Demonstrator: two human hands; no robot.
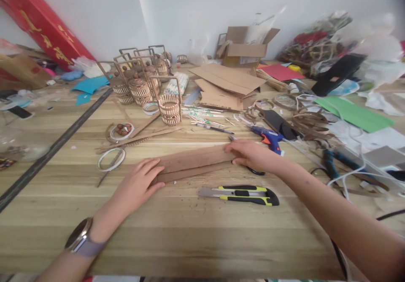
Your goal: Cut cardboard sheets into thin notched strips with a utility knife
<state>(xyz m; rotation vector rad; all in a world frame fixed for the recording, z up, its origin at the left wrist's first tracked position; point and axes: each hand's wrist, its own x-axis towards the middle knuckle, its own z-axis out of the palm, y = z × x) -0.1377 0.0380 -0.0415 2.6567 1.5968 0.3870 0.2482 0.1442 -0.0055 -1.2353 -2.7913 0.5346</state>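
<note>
A long brown strip of thin wood or card lies flat on the wooden table. My left hand rests on its left end with fingers stretched out flat. My right hand presses on its right end, fingers curled down over the edge. A watch sits on my left wrist. Just in front of the strip lies a yellow and black utility knife, touched by neither hand.
A blue glue gun lies behind my right hand. Several small woven lantern baskets stand at the back left, tape rings near them. Cardboard sheets, a box, coloured paper, cables and pliers crowd the back and right.
</note>
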